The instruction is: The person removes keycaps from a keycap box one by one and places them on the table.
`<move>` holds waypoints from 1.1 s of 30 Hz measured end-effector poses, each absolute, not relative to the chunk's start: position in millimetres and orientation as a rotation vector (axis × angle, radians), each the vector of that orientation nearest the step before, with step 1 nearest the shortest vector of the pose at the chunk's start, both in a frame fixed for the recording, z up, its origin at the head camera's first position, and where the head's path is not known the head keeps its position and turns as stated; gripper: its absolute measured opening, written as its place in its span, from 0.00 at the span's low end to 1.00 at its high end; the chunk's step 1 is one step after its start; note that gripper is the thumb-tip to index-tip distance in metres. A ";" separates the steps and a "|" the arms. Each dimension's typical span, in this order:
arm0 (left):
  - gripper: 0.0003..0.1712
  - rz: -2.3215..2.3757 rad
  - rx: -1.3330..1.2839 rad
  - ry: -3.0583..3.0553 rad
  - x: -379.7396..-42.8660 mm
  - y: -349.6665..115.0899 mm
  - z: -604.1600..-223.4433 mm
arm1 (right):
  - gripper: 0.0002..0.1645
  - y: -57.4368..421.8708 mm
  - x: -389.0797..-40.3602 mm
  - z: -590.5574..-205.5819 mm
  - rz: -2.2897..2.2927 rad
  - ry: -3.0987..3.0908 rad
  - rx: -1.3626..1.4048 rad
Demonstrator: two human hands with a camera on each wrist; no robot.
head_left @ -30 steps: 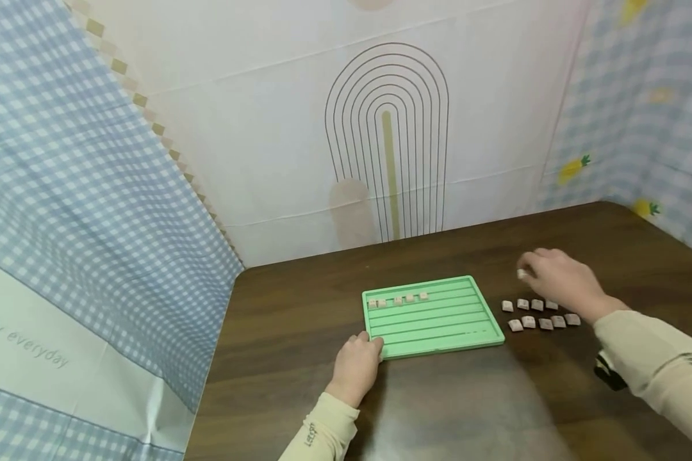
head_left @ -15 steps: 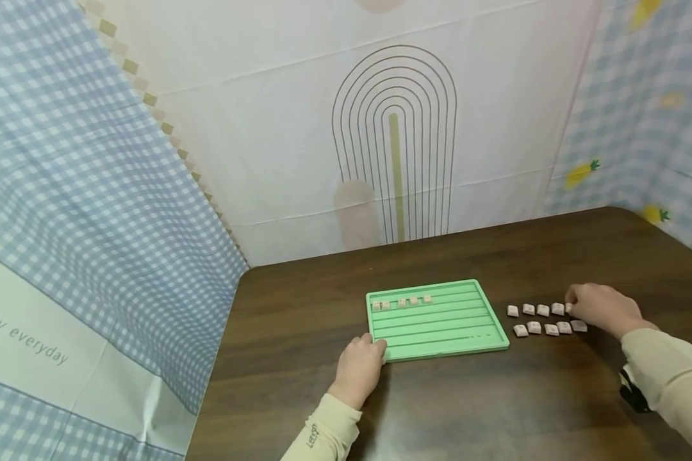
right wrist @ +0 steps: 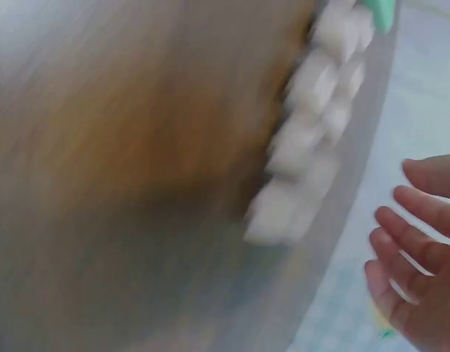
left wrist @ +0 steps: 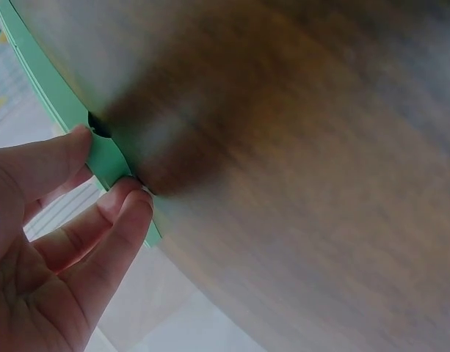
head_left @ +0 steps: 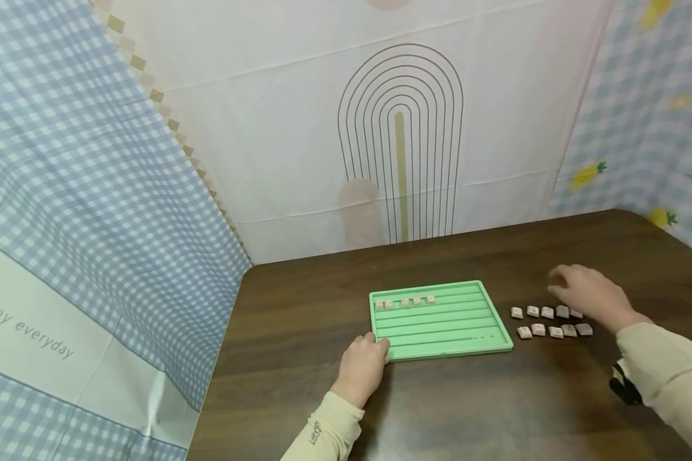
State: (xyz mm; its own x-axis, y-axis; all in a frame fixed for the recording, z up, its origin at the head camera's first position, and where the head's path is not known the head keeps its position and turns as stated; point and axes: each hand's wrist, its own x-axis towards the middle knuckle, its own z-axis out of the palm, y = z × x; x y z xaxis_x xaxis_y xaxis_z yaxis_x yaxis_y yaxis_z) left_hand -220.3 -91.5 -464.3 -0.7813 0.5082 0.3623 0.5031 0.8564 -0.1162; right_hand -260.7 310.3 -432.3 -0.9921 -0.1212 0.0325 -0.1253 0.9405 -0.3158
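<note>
A pale green ridged tray [head_left: 441, 320] lies on the table, with several small off-white keycap-like pieces [head_left: 417, 300] along its far ridge. My left hand [head_left: 362, 368] grips the tray's near left corner. In the left wrist view, thumb and fingers of that left hand [left wrist: 70, 220] pinch the green edge from both sides. To the right of the tray are two rows of the same small pieces [head_left: 547, 312], some bearing dark marks. My right hand [head_left: 593, 296] is raised over the far row's right end, partly covering it. In the right wrist view its fingers [right wrist: 404, 242] are spread, relaxed and hold nothing.
The dark wood table [head_left: 300, 320] has a rounded far right corner. Behind it hangs a white cloth [head_left: 277, 160] with arch lines, and blue checked cloth [head_left: 121, 192] covers the left side. A dark strap [head_left: 624, 384] shows under the right sleeve.
My right hand carried a small off-white piece to the right end of the far row, set it down, then lifted away and moved slightly left. The left hand stays on the tray corner.
</note>
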 end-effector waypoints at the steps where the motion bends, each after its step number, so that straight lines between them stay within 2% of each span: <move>1: 0.05 0.023 -0.752 -2.648 -220.4 -92.2 -464.4 | 0.25 298.0 -263.7 -429.3 0.518 -3.050 0.227; 7: 0.06 0.038 -0.753 -2.632 -220.5 -94.3 -465.9 | 0.18 211.8 -279.8 -418.5 0.666 -2.984 0.456; 13: 0.06 0.045 -0.763 -2.629 -220.5 -92.1 -466.5 | 0.17 156.8 -293.7 -437.5 0.558 -2.992 0.498; 17: 0.06 0.054 -0.776 -2.646 -220.3 -91.5 -466.2 | 0.17 140.8 -301.1 -454.1 0.509 -2.968 0.492; 22: 0.06 0.069 -0.757 -2.637 -221.2 -91.6 -465.7 | 0.11 130.8 -306.9 -464.3 0.455 -2.917 0.520; 33: 0.07 0.075 -0.760 -2.661 -220.6 -90.2 -464.5 | 0.07 130.2 -303.6 -459.2 0.408 -2.828 0.575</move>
